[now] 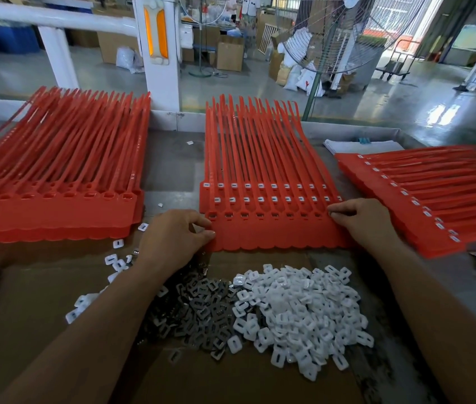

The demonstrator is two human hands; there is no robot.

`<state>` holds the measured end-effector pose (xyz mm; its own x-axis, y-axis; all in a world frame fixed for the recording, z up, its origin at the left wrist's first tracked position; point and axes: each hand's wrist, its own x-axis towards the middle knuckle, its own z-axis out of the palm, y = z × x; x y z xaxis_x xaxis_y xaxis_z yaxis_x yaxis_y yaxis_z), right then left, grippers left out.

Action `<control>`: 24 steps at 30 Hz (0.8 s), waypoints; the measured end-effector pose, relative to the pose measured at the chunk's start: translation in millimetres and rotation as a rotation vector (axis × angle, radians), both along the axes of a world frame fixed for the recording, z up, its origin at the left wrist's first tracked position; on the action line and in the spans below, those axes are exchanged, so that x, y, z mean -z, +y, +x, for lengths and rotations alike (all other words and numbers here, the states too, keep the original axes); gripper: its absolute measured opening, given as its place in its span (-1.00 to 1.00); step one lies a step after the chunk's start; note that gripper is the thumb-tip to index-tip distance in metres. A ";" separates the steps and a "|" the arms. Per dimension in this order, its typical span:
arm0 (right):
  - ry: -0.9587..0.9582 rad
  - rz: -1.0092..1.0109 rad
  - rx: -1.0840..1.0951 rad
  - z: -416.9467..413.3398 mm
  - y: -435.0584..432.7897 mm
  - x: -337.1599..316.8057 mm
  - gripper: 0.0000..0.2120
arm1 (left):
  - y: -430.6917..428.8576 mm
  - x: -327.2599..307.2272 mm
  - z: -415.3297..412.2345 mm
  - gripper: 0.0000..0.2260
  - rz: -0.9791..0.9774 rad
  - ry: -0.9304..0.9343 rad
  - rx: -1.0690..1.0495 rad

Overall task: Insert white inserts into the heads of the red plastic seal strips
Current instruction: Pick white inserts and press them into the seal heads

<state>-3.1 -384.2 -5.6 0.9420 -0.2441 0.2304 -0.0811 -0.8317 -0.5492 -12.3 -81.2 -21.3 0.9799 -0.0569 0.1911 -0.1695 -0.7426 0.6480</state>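
Red plastic fills the bench. The front sheet of seal strips (274,231) lies on the middle stack, its strips running away from the person. Its row of open heads (271,214) runs left to right between the two hands. The left hand (178,237) pinches the sheet's near left corner between thumb and fingers. The right hand (359,220) has curled fingers on the right end and appears to pinch the edge; whether a small part is also caught at its fingertips is too fine to tell. The rows behind carry white inserts, while this front row looks unfilled. The pile of white inserts (303,310) lies on cardboard (41,316), toward the person from the heads and nearer the right hand. The grey metal clips (198,304) sit beside it, by the left forearm. In my judgement the next pick falls to the right hand, drawing back toward the body.
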 end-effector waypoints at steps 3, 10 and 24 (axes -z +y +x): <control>-0.013 -0.100 -0.033 -2.6 -1.6 1.6 -0.80 | -0.1 0.5 -0.5 -0.86 -0.002 -0.001 0.002; 0.041 -0.271 -0.099 -6.5 -2.1 9.2 -0.72 | 0.9 2.0 -0.2 -0.86 0.001 -0.015 0.000; -0.060 -0.051 -0.050 -15.6 5.8 -11.5 -0.70 | 0.8 -0.1 -0.5 -0.85 0.006 -0.003 0.000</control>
